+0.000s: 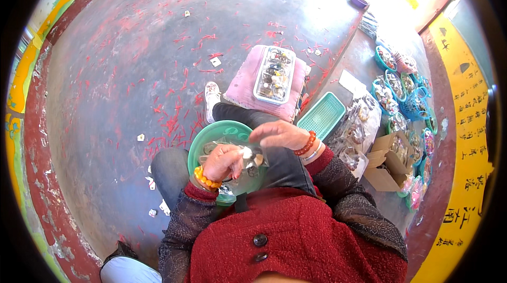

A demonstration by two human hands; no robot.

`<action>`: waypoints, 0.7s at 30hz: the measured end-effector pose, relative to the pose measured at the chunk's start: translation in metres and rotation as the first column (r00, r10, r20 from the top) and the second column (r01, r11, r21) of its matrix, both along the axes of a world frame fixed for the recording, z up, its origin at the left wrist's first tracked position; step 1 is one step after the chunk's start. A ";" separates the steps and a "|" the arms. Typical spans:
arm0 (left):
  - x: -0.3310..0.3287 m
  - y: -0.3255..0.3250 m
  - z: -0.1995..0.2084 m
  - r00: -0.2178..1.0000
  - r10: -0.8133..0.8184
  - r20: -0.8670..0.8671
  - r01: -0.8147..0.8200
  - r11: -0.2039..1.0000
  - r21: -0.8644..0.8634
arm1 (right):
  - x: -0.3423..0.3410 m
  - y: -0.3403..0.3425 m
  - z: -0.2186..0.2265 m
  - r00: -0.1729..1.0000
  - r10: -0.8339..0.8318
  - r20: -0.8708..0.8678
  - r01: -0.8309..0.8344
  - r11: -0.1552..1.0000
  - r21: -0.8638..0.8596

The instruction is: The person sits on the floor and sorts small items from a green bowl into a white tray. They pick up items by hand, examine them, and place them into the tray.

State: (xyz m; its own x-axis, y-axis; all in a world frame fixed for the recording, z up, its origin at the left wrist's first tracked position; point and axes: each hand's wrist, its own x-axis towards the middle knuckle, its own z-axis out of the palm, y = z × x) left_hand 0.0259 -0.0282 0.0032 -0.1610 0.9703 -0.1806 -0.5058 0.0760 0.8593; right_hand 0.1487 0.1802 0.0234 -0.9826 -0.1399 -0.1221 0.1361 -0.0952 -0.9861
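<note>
The left hand (224,161) sat curled over the green plastic basin (203,140) on the person's lap, fingers pinched on a small clear packet (248,153) whose long axis ran left to right, pointing toward the right hand (280,134). That hand hovered just beyond the packet, fingers loosely apart, holding nothing. Farther off, a clear tray (274,74) of trinkets lay on a pink cushion (240,85).

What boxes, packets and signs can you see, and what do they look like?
Open brown cardboard box: on the floor at right, flaps up.
Clear rectangular plastic tray: on the pink cushion, full of small items.
Small clear plastic packet: in the left hand.
Yellow sign strip: right edge, dark characters.
</note>
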 end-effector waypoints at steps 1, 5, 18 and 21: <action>0.001 0.000 0.004 0.999 -0.034 -0.032 0.033 0.999 -0.033 | -0.001 0.001 0.000 0.996 0.085 -0.033 -0.082 0.992 0.098; -0.004 -0.002 -0.003 0.985 -0.127 -0.114 0.125 0.992 -0.028 | 0.005 0.000 -0.016 0.985 0.107 0.132 -0.093 0.990 -0.104; 0.006 0.007 0.001 0.967 0.252 -0.023 -0.253 0.960 -0.119 | 0.021 0.033 -0.041 0.905 -0.359 0.227 0.388 0.916 -0.098; 0.004 0.006 -0.003 0.932 0.358 0.048 -0.351 0.929 -0.118 | 0.009 0.081 -0.060 0.846 -0.512 0.152 0.513 0.858 0.036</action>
State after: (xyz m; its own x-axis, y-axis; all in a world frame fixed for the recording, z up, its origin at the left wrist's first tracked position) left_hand 0.0299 -0.0221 0.0004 -0.4747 0.8268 -0.3017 -0.5729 -0.0300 0.8191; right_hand 0.1573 0.2616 -0.0362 -0.8844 0.3770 -0.2751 0.2130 -0.1984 -0.9567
